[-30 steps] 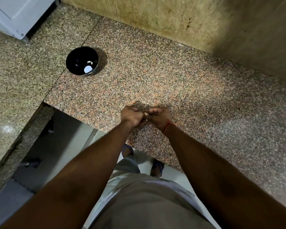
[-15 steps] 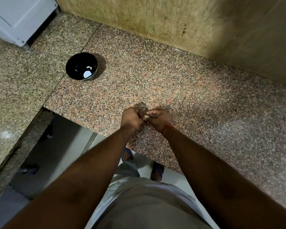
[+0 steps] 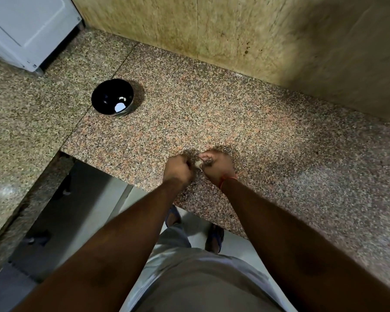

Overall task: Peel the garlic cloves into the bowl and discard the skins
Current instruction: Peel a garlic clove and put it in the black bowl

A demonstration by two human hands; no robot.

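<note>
A small pale garlic clove shows between my two hands, just above the speckled granite counter near its front edge. My left hand has its fingers curled against the clove's left side. My right hand, with a red thread at the wrist, pinches the clove from the right. Most of the clove is hidden by the fingers. A black bowl stands on the counter far to the left and behind, with a couple of white peeled pieces lying in it.
A yellowish stone wall backs the counter. A white appliance stands at the far left corner. The counter turns a corner on the left, with the floor and my feet visible below its front edge.
Both hands stay together on the clove, with small finger shifts; more of the pale clove shows between them now. The view has tilted slightly, so the bowl sits lower in frame.
</note>
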